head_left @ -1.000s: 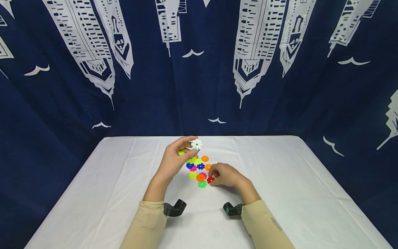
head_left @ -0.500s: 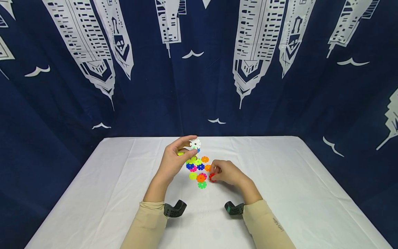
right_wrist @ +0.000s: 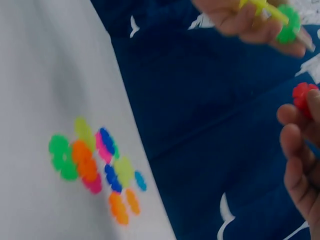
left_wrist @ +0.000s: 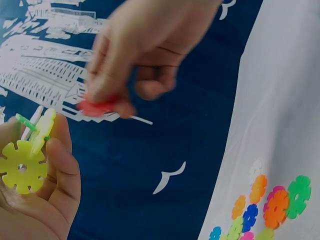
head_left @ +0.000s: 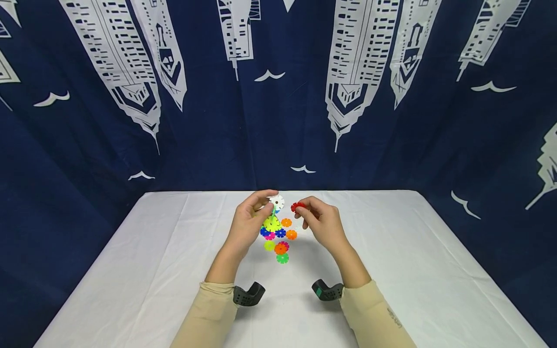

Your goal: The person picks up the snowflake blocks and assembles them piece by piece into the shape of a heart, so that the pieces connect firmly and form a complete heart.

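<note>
"What's in your left hand?"

"My left hand [head_left: 245, 224] pinches a bunch of joined discs — a white disc [head_left: 280, 198], a green disc [left_wrist: 24, 121] and yellow discs [left_wrist: 30, 177], which look slotted edge into edge. I have it up off the table [head_left: 174, 275], thumb and fingers curled around it, probably so the outer notches can be reached."

"And the right?"

"My right hand [head_left: 325, 222] holds a single red disc [head_left: 298, 207] between thumb and fingertips, the other fingers loosely bent. I think I grip it near the edge so the far notches are bare. It's a blur from the left wrist, so I can't tell which notch faces the bunch."

"Are the two touching?"

"No, my hands are apart. The red disc is just beside the white one, with a gap between."

"Why leave the others so close?"

"Within easy reach, I'd guess. The loose discs lie flat in a cluster below my hands: an orange disc [head_left: 280, 249] partly over a pink disc [head_left: 286, 245], and a loose green disc [head_left: 282, 259] nearest me."
</note>
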`<control>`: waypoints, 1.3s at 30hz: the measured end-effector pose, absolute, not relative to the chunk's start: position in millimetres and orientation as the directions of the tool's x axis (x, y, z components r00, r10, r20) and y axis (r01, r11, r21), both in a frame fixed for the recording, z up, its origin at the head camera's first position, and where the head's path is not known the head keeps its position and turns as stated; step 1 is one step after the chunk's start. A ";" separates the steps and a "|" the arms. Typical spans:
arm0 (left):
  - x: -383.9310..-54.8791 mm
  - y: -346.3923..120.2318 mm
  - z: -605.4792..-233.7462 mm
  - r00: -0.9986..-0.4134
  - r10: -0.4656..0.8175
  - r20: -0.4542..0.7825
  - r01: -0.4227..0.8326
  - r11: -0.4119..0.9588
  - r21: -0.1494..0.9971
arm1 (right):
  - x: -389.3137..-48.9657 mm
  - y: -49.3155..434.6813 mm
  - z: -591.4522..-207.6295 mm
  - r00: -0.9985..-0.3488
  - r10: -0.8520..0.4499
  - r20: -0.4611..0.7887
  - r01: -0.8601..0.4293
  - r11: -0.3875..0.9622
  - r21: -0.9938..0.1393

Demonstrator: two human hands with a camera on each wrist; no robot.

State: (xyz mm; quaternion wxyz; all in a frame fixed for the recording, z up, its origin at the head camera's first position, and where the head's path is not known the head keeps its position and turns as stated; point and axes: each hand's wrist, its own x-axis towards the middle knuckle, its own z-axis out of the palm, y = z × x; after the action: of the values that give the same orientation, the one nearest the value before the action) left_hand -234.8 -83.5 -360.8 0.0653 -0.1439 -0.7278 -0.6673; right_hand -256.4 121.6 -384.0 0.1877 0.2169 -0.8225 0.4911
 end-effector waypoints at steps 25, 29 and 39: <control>-227.8 -73.5 -355.1 -0.963 0.088 0.257 0.259 0.024 0.965 | -237.0 106.2 -367.1 -0.592 -0.173 0.787 -0.766 0.425 -0.483; -226.7 -73.9 -353.5 -0.964 0.080 0.254 0.255 0.003 0.967 | -237.6 106.5 -367.5 -0.605 -0.153 0.781 -0.752 0.433 -0.497; -226.7 -74.6 -354.8 -0.952 0.133 0.275 0.275 -0.018 0.961 | -238.4 105.0 -369.8 -0.598 -0.144 0.788 -0.755 0.431 -0.495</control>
State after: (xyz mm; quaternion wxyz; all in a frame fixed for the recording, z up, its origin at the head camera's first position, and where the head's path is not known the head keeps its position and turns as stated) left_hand -226.7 -74.6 -354.8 0.0510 -0.1459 -0.6987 -0.6985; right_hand -238.4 105.0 -369.8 0.3412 0.2904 -0.7739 0.4476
